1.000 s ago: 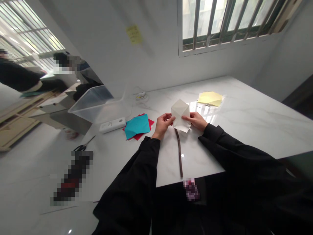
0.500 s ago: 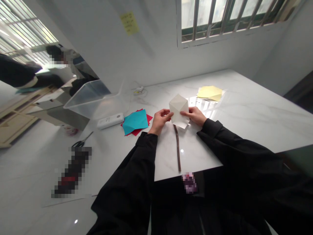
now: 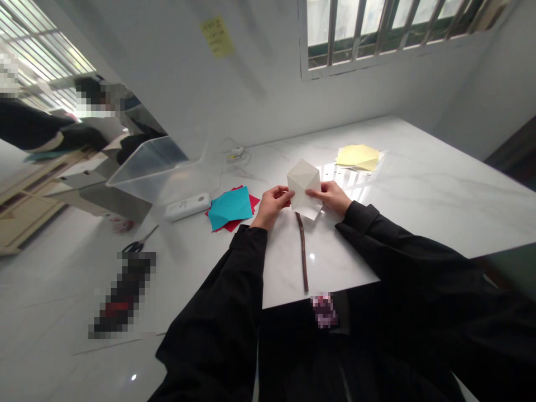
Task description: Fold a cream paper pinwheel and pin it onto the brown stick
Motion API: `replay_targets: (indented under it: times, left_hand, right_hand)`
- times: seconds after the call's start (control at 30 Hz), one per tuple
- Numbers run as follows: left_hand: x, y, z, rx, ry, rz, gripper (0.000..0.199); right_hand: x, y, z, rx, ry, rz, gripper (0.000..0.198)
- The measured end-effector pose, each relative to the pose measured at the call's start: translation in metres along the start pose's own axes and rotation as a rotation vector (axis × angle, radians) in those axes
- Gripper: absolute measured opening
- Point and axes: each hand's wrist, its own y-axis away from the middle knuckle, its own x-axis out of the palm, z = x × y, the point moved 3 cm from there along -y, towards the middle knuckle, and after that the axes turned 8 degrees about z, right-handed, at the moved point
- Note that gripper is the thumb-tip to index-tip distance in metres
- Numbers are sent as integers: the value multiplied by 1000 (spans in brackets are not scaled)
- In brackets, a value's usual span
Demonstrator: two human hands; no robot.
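Observation:
A creased sheet of white paper [image 3: 305, 181], with folds meeting near its middle, is held up between my two hands above the table. My left hand [image 3: 273, 205] pinches its left edge between thumb and fingers. On the opposite edge, my right hand [image 3: 333, 196] grips it with the thumb in front. A thin dark brown stick [image 3: 303, 251] lies on the table below the paper, its upper end hidden behind the sheet. Left of my left hand rest a blue paper sheet [image 3: 230, 207] and red paper [image 3: 254, 202] beneath it.
Yellow paper [image 3: 358, 157] lies at the back right. To the left are a white elongated device [image 3: 187, 207], a clear plastic bin [image 3: 163, 173], scissors [image 3: 140, 241] and a blurred dark object [image 3: 123, 296]. A person [image 3: 132, 111] is at the far left.
The whole view has shifted slightly, so everything appears a little further left. Both hands keep the same grip on the white paper; no other movement shows.

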Motion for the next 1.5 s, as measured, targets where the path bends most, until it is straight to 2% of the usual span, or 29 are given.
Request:
replay_targets:
  times: [0.3,0.53,1.13,1.5]
  left_hand:
    - [0,-2,1,18,-38,7,55]
    - [2,-2,-2,85,-94,-18,51]
    - [4,0,-4,71,-96,-24,54]
    - [1,0,-5,83,-111,-62,53]
  right_hand:
    - [1,1,1,2,-1,9,63]
    - [1,0,1,-7,-7,25,64]
    - [-3,-2,-1,2,-9,20,64]
    - [2,1,5,22,-18,71,63]
